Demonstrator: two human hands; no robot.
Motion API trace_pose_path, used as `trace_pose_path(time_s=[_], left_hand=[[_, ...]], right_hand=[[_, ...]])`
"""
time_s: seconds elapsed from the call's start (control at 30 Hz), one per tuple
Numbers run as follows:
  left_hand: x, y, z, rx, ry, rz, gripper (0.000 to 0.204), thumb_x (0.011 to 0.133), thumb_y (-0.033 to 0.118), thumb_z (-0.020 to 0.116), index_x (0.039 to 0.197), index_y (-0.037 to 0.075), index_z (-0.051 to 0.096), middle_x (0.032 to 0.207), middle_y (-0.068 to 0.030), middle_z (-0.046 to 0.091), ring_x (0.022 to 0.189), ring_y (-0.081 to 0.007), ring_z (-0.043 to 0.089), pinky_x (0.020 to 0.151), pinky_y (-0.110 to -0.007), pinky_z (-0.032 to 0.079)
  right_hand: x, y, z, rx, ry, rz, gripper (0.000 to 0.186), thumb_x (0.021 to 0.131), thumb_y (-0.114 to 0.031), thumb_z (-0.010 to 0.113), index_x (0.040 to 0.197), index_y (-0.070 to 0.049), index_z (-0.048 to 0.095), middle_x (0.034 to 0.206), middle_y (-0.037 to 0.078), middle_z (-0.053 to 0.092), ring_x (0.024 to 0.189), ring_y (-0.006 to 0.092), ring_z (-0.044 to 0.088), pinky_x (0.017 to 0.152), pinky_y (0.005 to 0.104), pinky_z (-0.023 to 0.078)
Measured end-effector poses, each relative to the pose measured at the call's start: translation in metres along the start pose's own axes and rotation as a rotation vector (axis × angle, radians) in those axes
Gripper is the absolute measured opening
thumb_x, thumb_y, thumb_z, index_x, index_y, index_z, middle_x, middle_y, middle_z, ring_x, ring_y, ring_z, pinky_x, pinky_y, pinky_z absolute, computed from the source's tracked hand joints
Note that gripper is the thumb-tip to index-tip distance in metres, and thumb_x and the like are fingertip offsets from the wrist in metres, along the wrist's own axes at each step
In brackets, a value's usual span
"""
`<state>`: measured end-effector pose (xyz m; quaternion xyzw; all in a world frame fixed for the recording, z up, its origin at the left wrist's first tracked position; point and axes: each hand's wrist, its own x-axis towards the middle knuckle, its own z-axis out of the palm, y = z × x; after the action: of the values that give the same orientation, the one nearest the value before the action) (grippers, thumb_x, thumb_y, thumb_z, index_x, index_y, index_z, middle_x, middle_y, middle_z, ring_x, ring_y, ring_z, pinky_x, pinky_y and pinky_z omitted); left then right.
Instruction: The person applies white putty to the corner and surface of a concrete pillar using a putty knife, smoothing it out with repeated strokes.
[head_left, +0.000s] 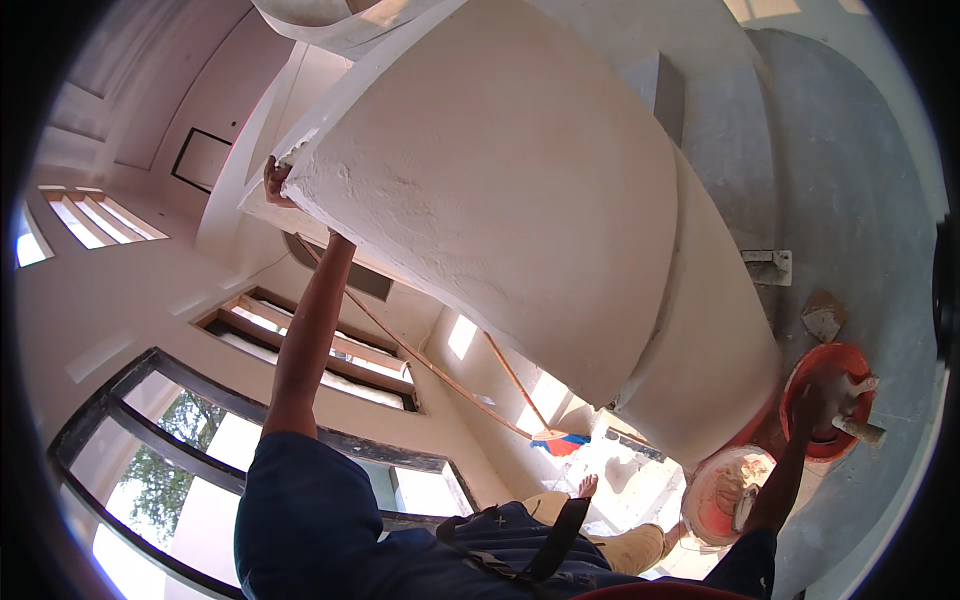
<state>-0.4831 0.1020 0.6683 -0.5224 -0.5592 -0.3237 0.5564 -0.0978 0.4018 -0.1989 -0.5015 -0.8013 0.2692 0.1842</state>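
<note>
My left hand (276,182) reaches up and grips the rough edge of a large curved, plastered white panel (490,180), with its fingers curled over that edge and my wrist partly behind it. Down at the right, my right hand (812,405) is at a red bucket (820,358). It is dark and blurred there, and I cannot make out whether it holds one of the plaster-caked tools (862,432) lying across the bucket. A second red bucket (715,515) with whitish material and a tool stands just below.
A trowel (768,267) and a pale block (823,318) rest on the grey curved surface (840,180) at the right. Thin rust-coloured bars (410,350) slant beneath the panel. Framed window openings (145,420) line the wall at left. A bare foot (587,485) shows low down.
</note>
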Motion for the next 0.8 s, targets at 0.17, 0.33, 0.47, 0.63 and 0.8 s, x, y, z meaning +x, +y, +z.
trace_pose_path(time_s=[0.17,0.33,0.47,0.63,0.8], left_hand=[[0.012,-0.007,-0.018,0.026,-0.005,0.002,0.036,0.097,0.029,0.046,0.117,0.002,0.032,0.137,-0.0187,0.033,0.126,-0.0283,0.037,0.114,-0.045,0.027],[0.009,-0.017,-0.009,-0.009,0.023,-0.018,0.034,0.097,0.027,0.045,0.117,0.003,0.032,0.138,-0.0187,0.032,0.126,-0.0283,0.036,0.115,-0.045,0.025],[0.008,-0.039,-0.009,-0.122,0.036,-0.127,0.032,0.093,0.016,0.047,0.116,0.0,0.031,0.136,-0.0202,0.032,0.127,-0.0298,0.036,0.115,-0.046,0.024],[0.008,-0.003,-0.001,0.065,0.054,0.017,0.029,0.091,0.012,0.046,0.113,-0.001,0.032,0.129,-0.0199,0.032,0.135,-0.0346,0.033,0.117,-0.051,0.023],[0.02,-0.009,0.011,-0.056,0.074,0.024,0.031,0.089,0.015,0.048,0.112,-0.002,0.033,0.127,-0.0211,0.033,0.141,-0.0376,0.03,0.117,-0.055,0.021]], right_hand=[[-0.001,-0.071,-0.059,-0.169,-0.021,0.092,0.043,0.106,-0.03,0.048,0.142,-0.007,0.053,0.136,0.024,0.059,0.101,0.043,0.066,0.091,0.0513,0.053],[-0.002,-0.095,-0.107,0.241,0.275,0.061,0.048,0.103,-0.022,0.051,0.149,-0.008,0.048,0.138,0.025,0.058,0.112,0.0447,0.062,0.099,0.0522,0.049],[-0.018,-0.09,-0.124,-0.067,0.382,-0.048,0.045,0.099,-0.018,0.055,0.142,-0.008,0.054,0.127,0.021,0.063,0.11,0.0404,0.064,0.095,0.0535,0.052],[-0.027,-0.137,-0.188,0.13,0.445,0.005,0.039,0.097,-0.019,0.06,0.133,-0.004,0.062,0.117,0.019,0.067,0.108,0.0394,0.065,0.095,0.0519,0.052],[-0.02,-0.109,-0.185,0.381,0.344,0.13,0.038,0.1,-0.02,0.065,0.133,-0.002,0.063,0.117,0.015,0.072,0.099,0.0301,0.071,0.088,0.0421,0.056]])
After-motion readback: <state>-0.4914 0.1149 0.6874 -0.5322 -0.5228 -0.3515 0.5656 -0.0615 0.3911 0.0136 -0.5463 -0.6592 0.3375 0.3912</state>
